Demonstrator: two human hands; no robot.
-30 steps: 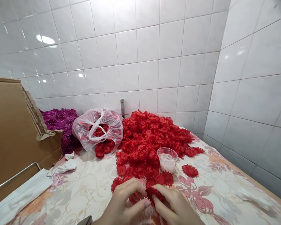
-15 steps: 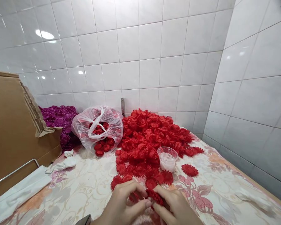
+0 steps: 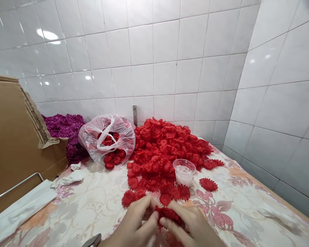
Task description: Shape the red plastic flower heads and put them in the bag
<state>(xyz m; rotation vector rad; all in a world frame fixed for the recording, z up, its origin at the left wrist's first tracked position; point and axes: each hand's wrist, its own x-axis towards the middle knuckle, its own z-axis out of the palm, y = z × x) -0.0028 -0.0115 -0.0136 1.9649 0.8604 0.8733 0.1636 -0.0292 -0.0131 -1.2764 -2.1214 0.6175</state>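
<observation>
My left hand and my right hand meet at the bottom centre, fingers pinched together on a red fabric flower. Just beyond them spreads a big pile of red flowers against the tiled wall. A small clear plastic cup with whitish contents stands at the pile's near right edge. One loose red flower lies to the right of the cup.
A clear plastic bag with red flowers sits left of the pile, purple flowers behind it. A cardboard box stands at the left with a metal rod and white paper scraps. A floral cloth covers the table.
Both hands have closed tighter around the red flower and shifted slightly forward; the view has tilted up a little. Nothing else moved.
</observation>
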